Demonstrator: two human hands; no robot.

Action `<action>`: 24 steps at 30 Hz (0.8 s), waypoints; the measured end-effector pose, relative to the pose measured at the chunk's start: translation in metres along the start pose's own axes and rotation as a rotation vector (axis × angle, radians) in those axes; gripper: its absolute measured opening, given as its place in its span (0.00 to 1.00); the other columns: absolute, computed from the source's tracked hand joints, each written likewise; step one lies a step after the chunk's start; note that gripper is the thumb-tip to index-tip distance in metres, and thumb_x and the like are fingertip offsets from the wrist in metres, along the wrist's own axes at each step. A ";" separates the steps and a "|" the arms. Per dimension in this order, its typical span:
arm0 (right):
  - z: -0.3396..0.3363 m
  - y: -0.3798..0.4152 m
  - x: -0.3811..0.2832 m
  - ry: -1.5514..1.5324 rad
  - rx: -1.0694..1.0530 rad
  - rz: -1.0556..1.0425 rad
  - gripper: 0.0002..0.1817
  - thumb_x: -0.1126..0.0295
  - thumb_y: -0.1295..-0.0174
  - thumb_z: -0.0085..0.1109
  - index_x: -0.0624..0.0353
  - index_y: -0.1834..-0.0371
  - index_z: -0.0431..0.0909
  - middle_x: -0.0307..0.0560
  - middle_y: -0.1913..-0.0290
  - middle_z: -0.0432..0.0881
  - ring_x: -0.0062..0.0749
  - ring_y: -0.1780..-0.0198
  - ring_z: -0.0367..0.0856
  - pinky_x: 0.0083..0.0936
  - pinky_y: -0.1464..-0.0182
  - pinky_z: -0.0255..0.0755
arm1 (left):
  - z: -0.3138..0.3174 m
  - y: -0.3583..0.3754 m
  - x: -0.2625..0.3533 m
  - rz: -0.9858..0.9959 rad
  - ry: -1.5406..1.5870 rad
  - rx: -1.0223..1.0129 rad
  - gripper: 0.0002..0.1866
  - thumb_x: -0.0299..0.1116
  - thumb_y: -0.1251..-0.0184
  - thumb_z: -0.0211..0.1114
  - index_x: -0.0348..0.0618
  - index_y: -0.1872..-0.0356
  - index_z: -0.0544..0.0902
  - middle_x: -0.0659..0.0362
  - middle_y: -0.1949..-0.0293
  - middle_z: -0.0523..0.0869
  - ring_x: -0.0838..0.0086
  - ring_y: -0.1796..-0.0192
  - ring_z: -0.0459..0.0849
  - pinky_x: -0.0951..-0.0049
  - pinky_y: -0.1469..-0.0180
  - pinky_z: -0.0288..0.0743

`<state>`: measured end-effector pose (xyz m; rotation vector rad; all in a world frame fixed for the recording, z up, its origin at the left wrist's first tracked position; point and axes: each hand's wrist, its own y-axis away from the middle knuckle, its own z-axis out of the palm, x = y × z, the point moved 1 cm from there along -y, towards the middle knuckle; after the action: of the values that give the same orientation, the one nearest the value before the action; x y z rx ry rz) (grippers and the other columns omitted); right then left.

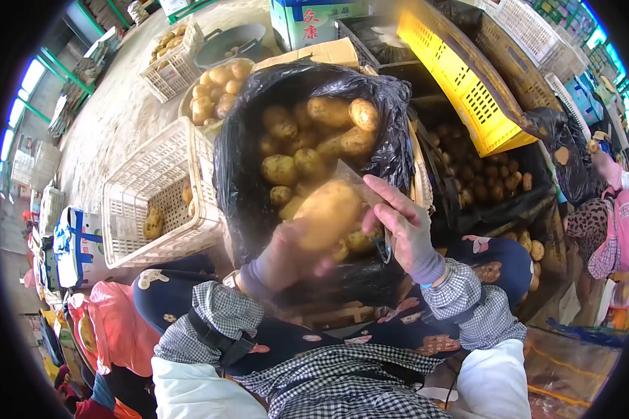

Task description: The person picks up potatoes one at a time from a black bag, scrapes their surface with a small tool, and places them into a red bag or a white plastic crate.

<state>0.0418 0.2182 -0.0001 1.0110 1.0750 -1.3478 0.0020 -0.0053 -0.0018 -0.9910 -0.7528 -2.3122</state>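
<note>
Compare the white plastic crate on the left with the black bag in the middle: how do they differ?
The white crate is rigid, latticed and holds only a few potatoes; the black bag is soft, crumpled and heaped with them. The left hand holds a potato before the bag, not the crate. Both contain potatoes.

We sit with a bag-lined basket (248,181) of potatoes directly before our knees. Our left hand (290,255) holds a potato (326,214) over its near edge, and our right hand (405,223) sits just to the right, touching a clear bag (353,178). To the left of the basket lies a slatted crate (154,174) with a few potatoes in it. Behind that stands a bowl (217,94) heaped with potatoes. To the right, a tilted crate (461,77) leans above another bin of potatoes (482,178). Another person (611,216) is at the far right.
</note>
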 end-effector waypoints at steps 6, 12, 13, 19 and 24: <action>0.002 0.001 0.002 0.021 0.043 -0.006 0.26 0.73 0.30 0.48 0.69 0.30 0.67 0.47 0.44 0.81 0.24 0.60 0.79 0.21 0.49 0.71 | 0.017 -0.002 0.012 0.262 -0.309 0.144 0.48 0.43 0.48 0.80 0.38 0.30 0.61 0.53 0.37 0.73 0.69 0.34 0.72 0.65 0.35 0.71; 0.012 0.002 -0.010 -0.065 0.010 0.042 0.26 0.73 0.31 0.48 0.68 0.29 0.66 0.48 0.41 0.79 0.26 0.58 0.80 0.23 0.47 0.71 | 0.000 -0.002 -0.008 0.402 -0.593 0.252 0.51 0.34 0.50 0.80 0.38 0.28 0.55 0.51 0.35 0.69 0.66 0.33 0.72 0.64 0.31 0.69; 0.013 0.002 -0.010 -0.067 0.006 0.040 0.26 0.73 0.31 0.48 0.68 0.29 0.66 0.48 0.41 0.79 0.26 0.58 0.80 0.23 0.47 0.72 | -0.006 -0.003 -0.013 0.449 -0.644 0.266 0.51 0.32 0.50 0.79 0.38 0.28 0.55 0.51 0.34 0.69 0.66 0.33 0.72 0.64 0.31 0.69; 0.012 0.005 -0.003 0.061 -0.049 0.019 0.26 0.74 0.30 0.48 0.67 0.29 0.66 0.48 0.43 0.80 0.27 0.58 0.81 0.23 0.48 0.73 | -0.002 -0.005 -0.005 0.538 -0.847 0.177 0.51 0.24 0.52 0.77 0.39 0.28 0.54 0.49 0.34 0.68 0.65 0.32 0.71 0.63 0.31 0.69; 0.019 0.011 0.000 0.050 -0.075 -0.016 0.25 0.75 0.29 0.48 0.67 0.29 0.66 0.49 0.44 0.81 0.26 0.59 0.82 0.23 0.48 0.74 | 0.009 -0.006 -0.003 0.562 -0.750 0.296 0.43 0.23 0.53 0.77 0.34 0.34 0.62 0.51 0.42 0.76 0.66 0.39 0.77 0.65 0.37 0.73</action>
<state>0.0527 0.1999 0.0037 0.9871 1.1653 -1.2908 0.0039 0.0057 -0.0011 -1.6816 -0.9047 -1.2890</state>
